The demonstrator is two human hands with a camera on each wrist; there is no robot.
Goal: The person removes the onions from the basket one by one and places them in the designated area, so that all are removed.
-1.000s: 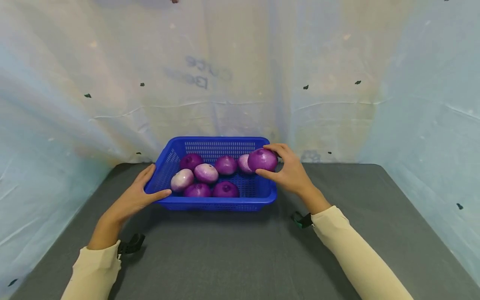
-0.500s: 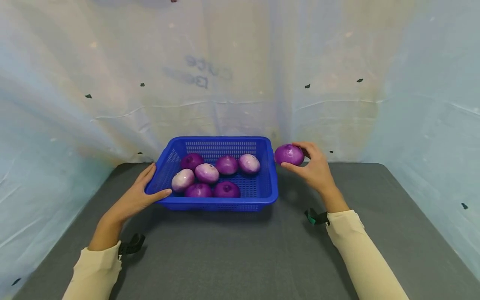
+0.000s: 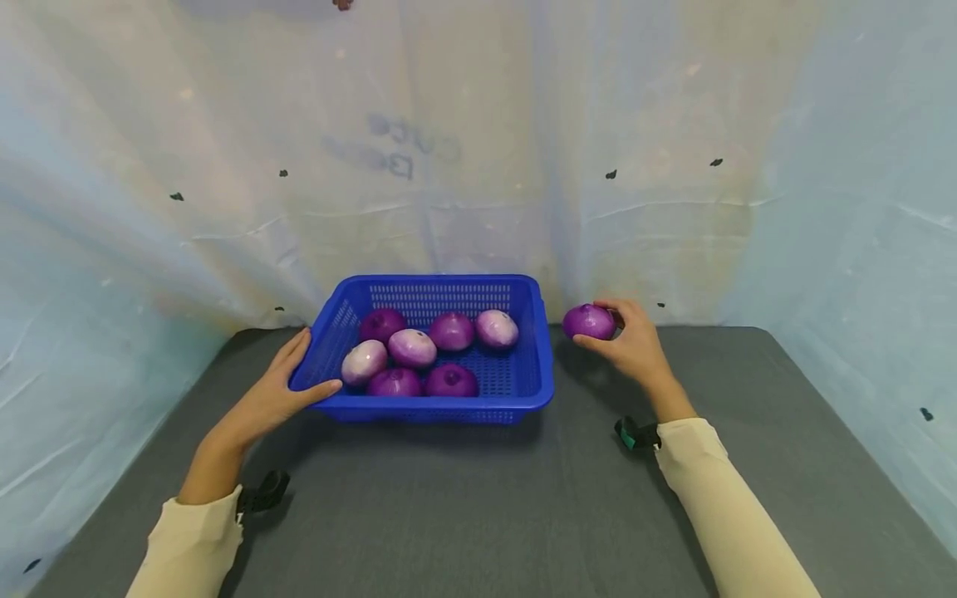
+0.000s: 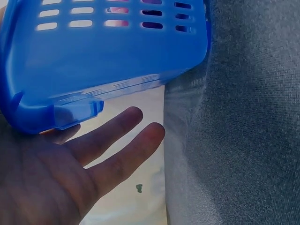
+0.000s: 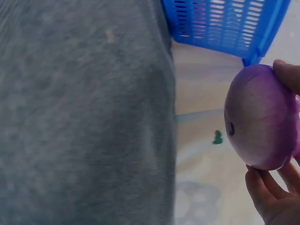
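My right hand (image 3: 634,344) grips a purple onion (image 3: 588,321) between thumb and fingers, just right of the blue basket (image 3: 441,402). In the right wrist view this onion (image 5: 260,117) is held above the grey surface. My left hand (image 3: 265,400) rests at the basket's front left corner, its thumb along the front rim and its fingers along the left side. Two straight fingers (image 4: 123,161) extend below the rim in the left wrist view. Inside the basket lie several onions, some deep purple (image 3: 452,331), others paler, such as the whitish onion (image 3: 364,362) at the left.
A dark grey cloth (image 3: 463,507) covers the table. Pale plastic sheeting (image 3: 478,166) hangs behind it and on both sides, close to the basket's back edge.
My right hand has carried the onion out of the basket, rightward past its right rim, then slightly lower. The left hand and the basket have stayed in place.
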